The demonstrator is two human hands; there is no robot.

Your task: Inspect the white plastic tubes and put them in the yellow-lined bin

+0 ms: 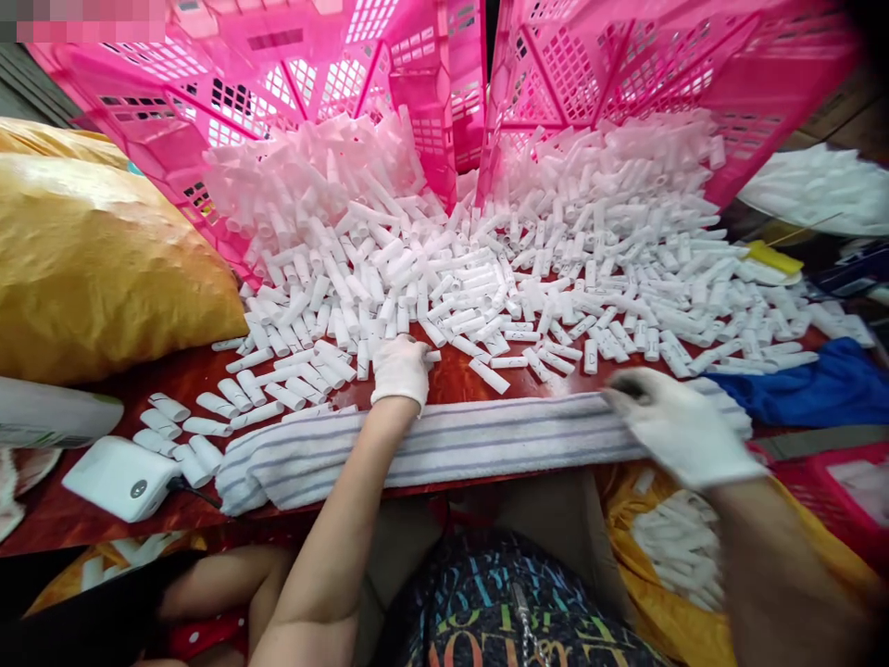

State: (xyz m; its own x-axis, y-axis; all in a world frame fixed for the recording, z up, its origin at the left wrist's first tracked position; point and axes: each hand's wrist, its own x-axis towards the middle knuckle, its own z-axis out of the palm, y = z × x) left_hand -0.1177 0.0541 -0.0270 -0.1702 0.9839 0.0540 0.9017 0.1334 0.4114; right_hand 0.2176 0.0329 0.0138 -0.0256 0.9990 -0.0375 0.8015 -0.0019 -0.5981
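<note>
"LO" and "E" can be read on the dark shirt (514, 602); other print is unclear.

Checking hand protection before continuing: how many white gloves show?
2: a glove on the left hand, at the white tubes; another on the right hand, over the striped towel. Others may be hidden.

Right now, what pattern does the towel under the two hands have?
The towel is white with thin grey-purple stripes along its length, clearest in the head view.

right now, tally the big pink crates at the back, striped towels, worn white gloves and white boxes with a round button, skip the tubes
Big pink crates: 2
Striped towel: 1
Worn white gloves: 2
White box: 1
Total: 6
</note>
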